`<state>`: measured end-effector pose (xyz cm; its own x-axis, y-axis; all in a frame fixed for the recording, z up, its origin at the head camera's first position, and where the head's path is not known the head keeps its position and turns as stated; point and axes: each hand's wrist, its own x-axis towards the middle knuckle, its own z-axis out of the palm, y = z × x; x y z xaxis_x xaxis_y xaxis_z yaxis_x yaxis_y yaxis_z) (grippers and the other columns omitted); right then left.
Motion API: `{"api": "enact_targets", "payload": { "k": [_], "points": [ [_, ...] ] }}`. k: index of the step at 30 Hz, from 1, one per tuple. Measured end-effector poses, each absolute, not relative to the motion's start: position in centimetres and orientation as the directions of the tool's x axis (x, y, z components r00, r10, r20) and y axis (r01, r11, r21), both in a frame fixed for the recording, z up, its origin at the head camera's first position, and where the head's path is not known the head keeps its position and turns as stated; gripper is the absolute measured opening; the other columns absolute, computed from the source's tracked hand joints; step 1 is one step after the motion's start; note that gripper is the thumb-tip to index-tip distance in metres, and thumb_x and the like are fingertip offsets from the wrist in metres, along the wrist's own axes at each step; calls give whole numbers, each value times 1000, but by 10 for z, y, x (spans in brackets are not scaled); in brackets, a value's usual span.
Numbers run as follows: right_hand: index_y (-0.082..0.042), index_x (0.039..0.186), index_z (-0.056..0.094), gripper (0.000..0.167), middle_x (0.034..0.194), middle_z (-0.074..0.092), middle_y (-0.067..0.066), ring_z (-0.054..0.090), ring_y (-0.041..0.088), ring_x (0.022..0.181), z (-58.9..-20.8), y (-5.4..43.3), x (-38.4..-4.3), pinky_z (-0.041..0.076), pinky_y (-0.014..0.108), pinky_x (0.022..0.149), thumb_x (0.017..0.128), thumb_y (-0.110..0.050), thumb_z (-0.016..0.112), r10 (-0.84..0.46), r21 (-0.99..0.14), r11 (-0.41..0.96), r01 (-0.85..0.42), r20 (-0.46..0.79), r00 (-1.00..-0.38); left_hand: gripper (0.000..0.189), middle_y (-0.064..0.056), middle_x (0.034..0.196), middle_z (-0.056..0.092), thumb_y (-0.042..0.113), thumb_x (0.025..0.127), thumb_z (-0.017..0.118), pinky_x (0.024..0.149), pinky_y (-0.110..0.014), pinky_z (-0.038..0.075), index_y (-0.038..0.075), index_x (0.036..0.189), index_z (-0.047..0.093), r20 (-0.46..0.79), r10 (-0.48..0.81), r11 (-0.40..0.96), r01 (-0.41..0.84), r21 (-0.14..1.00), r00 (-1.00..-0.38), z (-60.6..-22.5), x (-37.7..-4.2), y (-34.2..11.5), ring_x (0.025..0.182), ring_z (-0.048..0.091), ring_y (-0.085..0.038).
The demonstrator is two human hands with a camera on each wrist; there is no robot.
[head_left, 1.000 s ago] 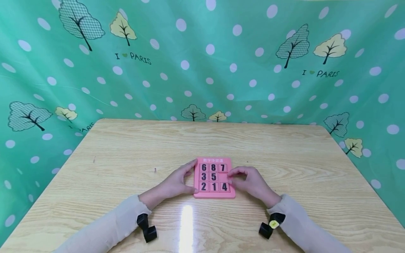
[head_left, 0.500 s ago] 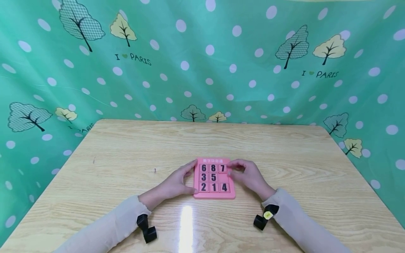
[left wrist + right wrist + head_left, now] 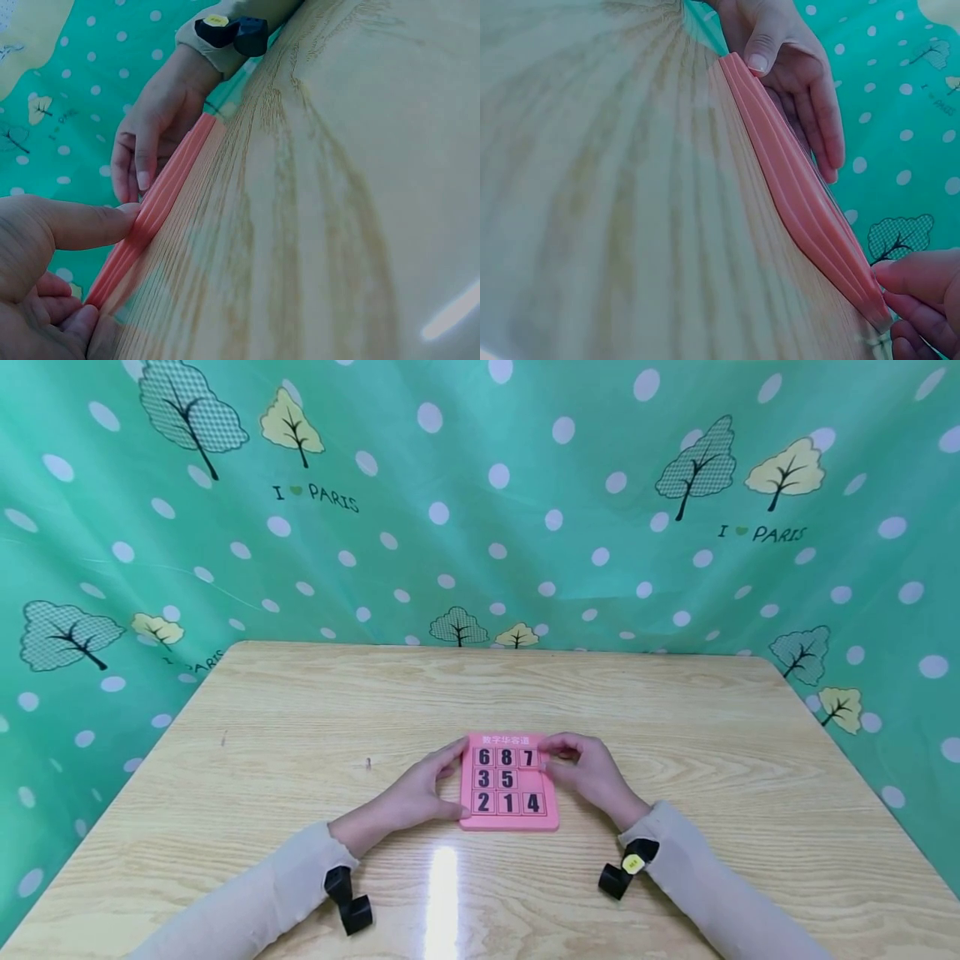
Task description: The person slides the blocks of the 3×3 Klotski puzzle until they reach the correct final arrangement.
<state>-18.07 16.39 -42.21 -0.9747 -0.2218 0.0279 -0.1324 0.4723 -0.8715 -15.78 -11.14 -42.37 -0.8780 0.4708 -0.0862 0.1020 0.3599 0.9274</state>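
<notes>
A pink sliding number puzzle (image 3: 508, 823) lies flat on the table, with white characters along its top edge. Its rows read 6 8 7, then 3 5 and a gap at the right, then 2 1 4. From the left side my left hand (image 3: 417, 789) grips the board, thumb at the lower corner and fingers at the upper one. My right hand (image 3: 592, 774) is at the upper right edge, index finger and thumb curled at the 7 tile (image 3: 528, 757). In the right wrist view the pink side of the board (image 3: 795, 180) runs between both hands; its numbered face is hidden there.
The wooden table (image 3: 337, 693) reaches back to a green dotted curtain (image 3: 480, 527) printed with trees. Black wrist cameras hang at the left cuff (image 3: 348, 902) and right cuff (image 3: 626, 870). A bright light reflection crosses the front of the table.
My right hand has moved up along the puzzle's right side, from beside the gap to the 7 tile. The tiles' order and my left hand look the same.
</notes>
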Motion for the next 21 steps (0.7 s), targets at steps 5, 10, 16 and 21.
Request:
{"api": "enact_targets", "payload": {
  "k": [5, 10, 16, 21],
  "points": [
    [-5, 105, 69, 25, 106, 67, 9, 59, 23, 101, -423, 164, -180, 49, 39, 91, 81, -8, 72, -228, -870, 474, -137, 29, -973, 98, -12, 154, 23, 6, 69, 79, 113, -43, 27, 7, 150, 23, -84, 474, 358, 104, 928, -877, -425, -159, -112, 133, 36, -34],
    [-5, 105, 69, 26, 107, 67, 9, 59, 23, 101, -423, 165, -179, 48, 39, 92, 80, -7, 72, -235, -874, 466, -138, 28, -972, 98, -11, 154, 23, 6, 70, 79, 112, -42, 28, 9, 150, 23, -92, 471, 365, 99, 926, -877, -426, -159, -111, 133, 36, -34],
    [-6, 105, 69, 26, 107, 67, 7, 59, 22, 102, -423, 166, -176, 49, 38, 93, 79, -6, 72, -246, -866, 481, -137, 16, -969, 98, -12, 154, 22, 6, 69, 80, 112, -42, 29, 8, 150, 23, -93, 467, 366, 96, 926, -879, -424, -159, -111, 133, 36, -34],
    [-10, 104, 70, 25, 108, 68, 3, 59, 21, 103, -422, 165, -173, 48, 39, 94, 79, -7, 73, -238, -852, 509, -120, -5, -971, 99, -12, 155, 22, 5, 69, 80, 112, -42, 30, 7, 150, 23, -89, 468, 368, 102, 924, -879, -424, -159, -112, 133, 36, -34]
  ]
}}
